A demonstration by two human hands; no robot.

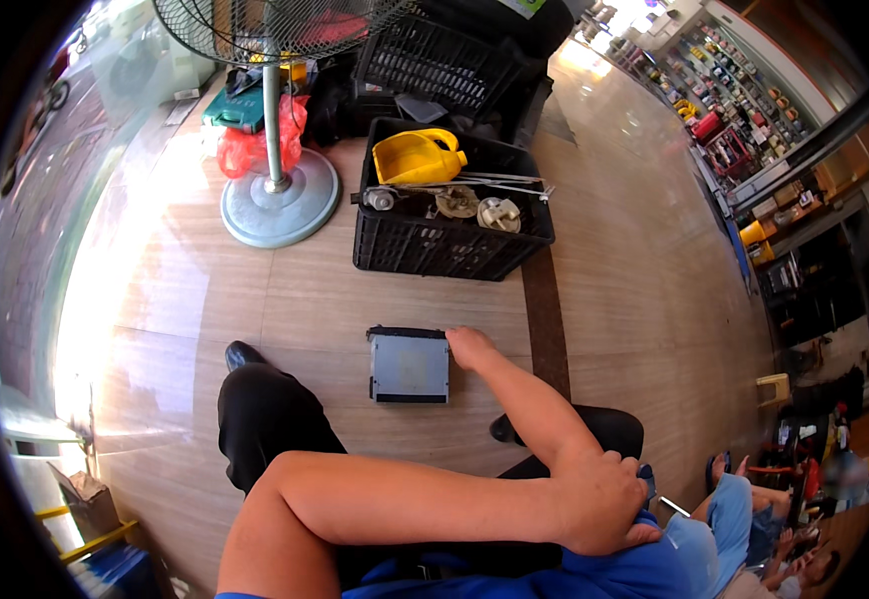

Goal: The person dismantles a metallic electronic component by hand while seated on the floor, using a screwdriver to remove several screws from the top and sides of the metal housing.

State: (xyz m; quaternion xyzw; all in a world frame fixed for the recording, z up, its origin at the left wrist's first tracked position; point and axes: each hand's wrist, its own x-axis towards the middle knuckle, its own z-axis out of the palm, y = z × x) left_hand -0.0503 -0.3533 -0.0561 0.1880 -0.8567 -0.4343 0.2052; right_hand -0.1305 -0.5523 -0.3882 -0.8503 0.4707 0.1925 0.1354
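A flat grey metal box (410, 367) with a black front edge lies on the wooden floor in front of me. My right hand (469, 345) reaches down to its far right corner, fingers curled over the edge. My left forearm crosses my lap from the lower left. At its end, my left hand (604, 501) rests closed by my right elbow, over blue cloth (654, 564). My black trouser leg (267, 419) and black shoes (243, 353) sit on either side of the box.
Beyond the box stands a black plastic crate (444, 245) holding a yellow jug (417, 157) and metal parts. A standing fan's round base (280, 208) is at the left, with a red bag (247, 150) behind it. Shop shelves (744, 90) line the right. Other people sit at the lower right (754, 519).
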